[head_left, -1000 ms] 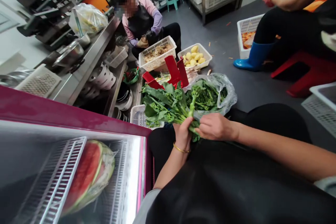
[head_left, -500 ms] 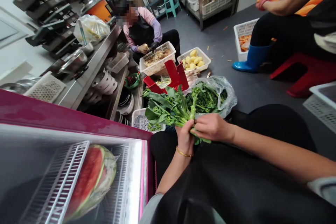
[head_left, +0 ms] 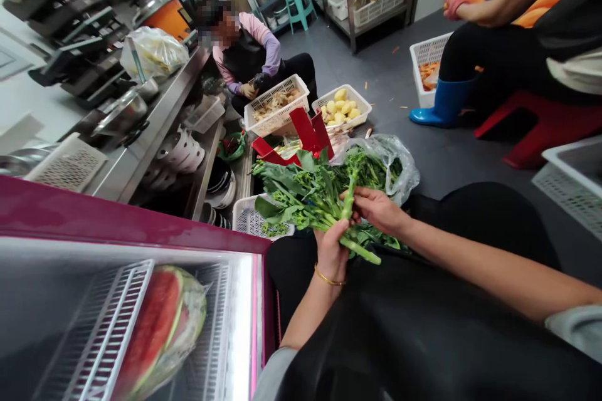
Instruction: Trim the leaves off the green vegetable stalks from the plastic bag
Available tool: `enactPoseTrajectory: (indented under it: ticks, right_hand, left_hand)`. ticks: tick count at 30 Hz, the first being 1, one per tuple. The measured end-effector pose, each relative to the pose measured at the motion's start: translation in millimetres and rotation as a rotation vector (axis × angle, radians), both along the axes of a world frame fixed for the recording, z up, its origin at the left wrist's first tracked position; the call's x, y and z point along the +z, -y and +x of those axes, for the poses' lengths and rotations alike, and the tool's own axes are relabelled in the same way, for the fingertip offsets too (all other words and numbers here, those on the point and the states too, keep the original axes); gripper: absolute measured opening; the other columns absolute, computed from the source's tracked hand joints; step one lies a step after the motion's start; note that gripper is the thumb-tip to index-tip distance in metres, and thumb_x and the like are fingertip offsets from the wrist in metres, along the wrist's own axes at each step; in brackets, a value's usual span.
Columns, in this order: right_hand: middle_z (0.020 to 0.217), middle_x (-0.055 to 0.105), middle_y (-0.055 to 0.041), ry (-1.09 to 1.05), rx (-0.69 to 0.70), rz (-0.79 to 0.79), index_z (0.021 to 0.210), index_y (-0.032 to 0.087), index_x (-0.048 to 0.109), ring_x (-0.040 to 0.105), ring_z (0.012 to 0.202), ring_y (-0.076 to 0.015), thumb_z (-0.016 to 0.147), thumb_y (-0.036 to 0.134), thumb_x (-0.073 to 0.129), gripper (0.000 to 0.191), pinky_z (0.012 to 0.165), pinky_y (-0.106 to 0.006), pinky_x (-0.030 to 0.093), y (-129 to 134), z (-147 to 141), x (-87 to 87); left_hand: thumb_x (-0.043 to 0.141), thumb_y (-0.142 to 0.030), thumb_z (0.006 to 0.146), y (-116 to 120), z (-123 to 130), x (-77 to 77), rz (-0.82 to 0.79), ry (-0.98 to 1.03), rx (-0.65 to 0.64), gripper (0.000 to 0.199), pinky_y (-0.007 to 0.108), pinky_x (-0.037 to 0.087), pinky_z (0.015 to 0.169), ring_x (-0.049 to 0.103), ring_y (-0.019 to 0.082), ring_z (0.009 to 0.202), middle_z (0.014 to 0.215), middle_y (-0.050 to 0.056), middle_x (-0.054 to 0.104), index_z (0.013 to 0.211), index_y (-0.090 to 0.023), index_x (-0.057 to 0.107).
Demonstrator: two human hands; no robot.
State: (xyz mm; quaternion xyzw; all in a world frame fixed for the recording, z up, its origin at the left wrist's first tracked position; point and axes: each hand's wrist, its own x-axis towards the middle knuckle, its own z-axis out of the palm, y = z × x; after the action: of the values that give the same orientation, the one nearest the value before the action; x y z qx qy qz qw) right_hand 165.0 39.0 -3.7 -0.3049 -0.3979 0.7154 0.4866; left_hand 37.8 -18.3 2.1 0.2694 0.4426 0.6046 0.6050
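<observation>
My left hand (head_left: 332, 245) is closed round a bunch of leafy green vegetables (head_left: 294, 191), whose leaves and small buds spread up and to the left. One thick pale-green stem end (head_left: 360, 249) sticks out below the fist, to the right. An upright stalk (head_left: 348, 195) rises from the same grip. My right hand (head_left: 380, 212) has its fingers bent and pinched against this stalk's right side; its fingertips are partly hidden behind it. Just beyond, more greens lie in a clear plastic bag (head_left: 408, 172).
A white basket (head_left: 239, 220) with green scraps stands left of my knees. Behind the greens is a red stool (head_left: 310, 135). An open fridge (head_left: 258, 319) with cut watermelon (head_left: 157, 319) is at my left. Co-workers sit ahead and right, near baskets of peelings and potatoes (head_left: 342, 108).
My right hand has moved up and slightly right from beside my left fist to the upright stalk. The thick stem end now shows below. The view has shifted slightly.
</observation>
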Motion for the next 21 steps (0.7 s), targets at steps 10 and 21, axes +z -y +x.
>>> enactPoseTrajectory:
  ticks: [10,21]
  right_hand:
    - [0.048,0.048,0.0023,0.579,-0.199,0.297,0.057,0.018,0.050,0.043,0.045,-0.0091,0.077,0.058,0.059,0.045,0.047,-0.024,0.034,-14,21,18.1]
    - [0.053,0.054,-0.0003,0.637,0.064,0.098,0.071,0.017,0.061,0.047,0.045,-0.0114,0.071,0.063,0.059,0.046,0.044,-0.025,0.035,4,48,-5.2]
  left_hand:
    - [0.071,-0.031,0.056,-5,-1,-6.3,-0.149,0.233,-0.189,0.025,0.026,0.043,0.056,0.045,0.008,0.052,0.065,0.001,0.052,0.073,-0.014,0.063]
    - [0.080,-0.019,0.054,-9,15,-6.6,0.035,-0.089,-0.139,0.024,0.031,0.049,0.076,0.065,0.020,0.078,0.073,0.003,0.068,0.073,-0.016,0.066]
